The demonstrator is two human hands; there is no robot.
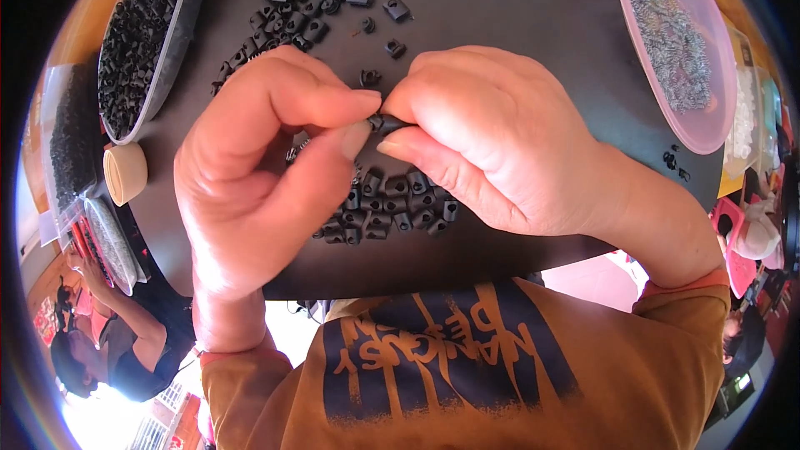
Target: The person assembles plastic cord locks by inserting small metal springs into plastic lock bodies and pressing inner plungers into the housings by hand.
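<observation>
Between both hands, over the middle of the dark table, is a small black plastic cord lock (382,123), mostly covered by fingertips. My left hand (258,167) pinches one end with thumb and forefinger. From the other side, my right hand (508,142) grips it the same way. A few silver springs (297,148) show within the curl of my left hand; whether they lie in the palm or on the table I cannot tell. Just below the hands lies a cluster of black cord locks (392,204). A loose black piece (370,77) sits right above the fingertips.
A larger heap of black cord lock parts (312,8) spreads beyond the hands. A clear tub (173,54) of small black parts stands far left, near a tape roll (126,174). At right is a pink bowl (708,135) of springs. Another person (125,333) sits at lower left.
</observation>
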